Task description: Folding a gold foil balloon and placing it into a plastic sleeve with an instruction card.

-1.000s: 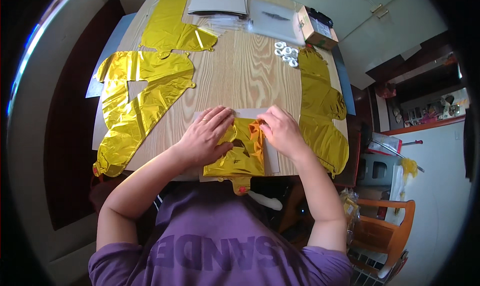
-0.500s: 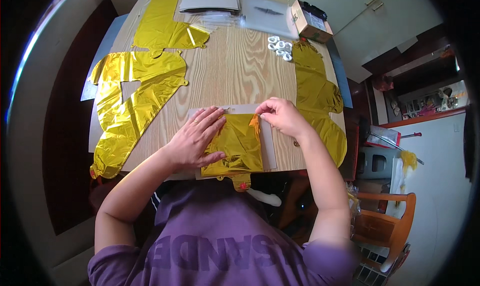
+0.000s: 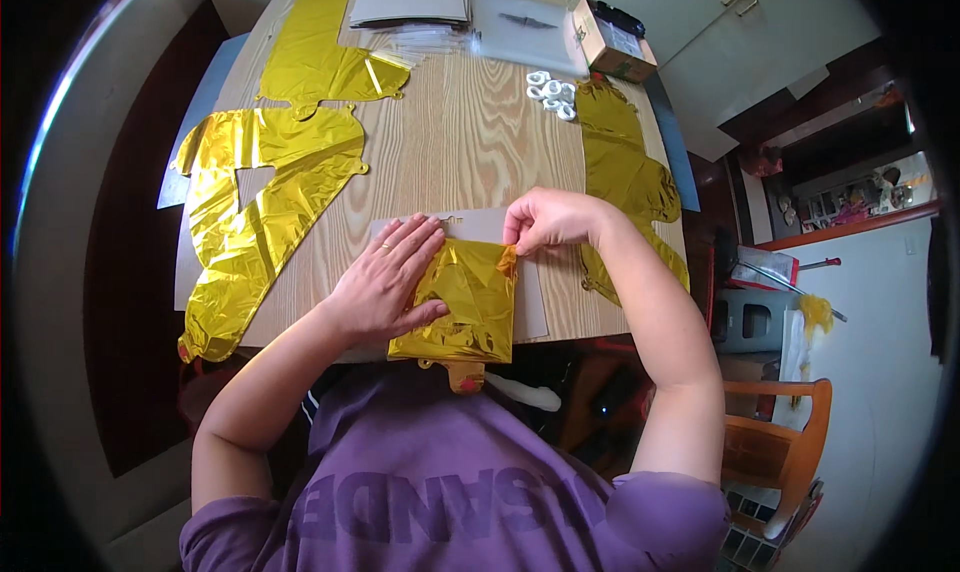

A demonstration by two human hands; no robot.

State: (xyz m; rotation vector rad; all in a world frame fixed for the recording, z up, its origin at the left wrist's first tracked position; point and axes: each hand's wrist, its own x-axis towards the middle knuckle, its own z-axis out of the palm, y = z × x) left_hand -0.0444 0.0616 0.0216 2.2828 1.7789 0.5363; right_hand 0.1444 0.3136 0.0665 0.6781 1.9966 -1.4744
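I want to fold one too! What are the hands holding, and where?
The right hand pinches the folded gold foil balloon at its top right corner. The left hand presses flat on its left side.

Left hand (image 3: 385, 282) flat, right hand (image 3: 545, 222) pinching folded gold balloon (image 3: 465, 302)

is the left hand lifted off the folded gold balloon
No, the left hand lies flat, pressing on the folded gold balloon atop the grey card.
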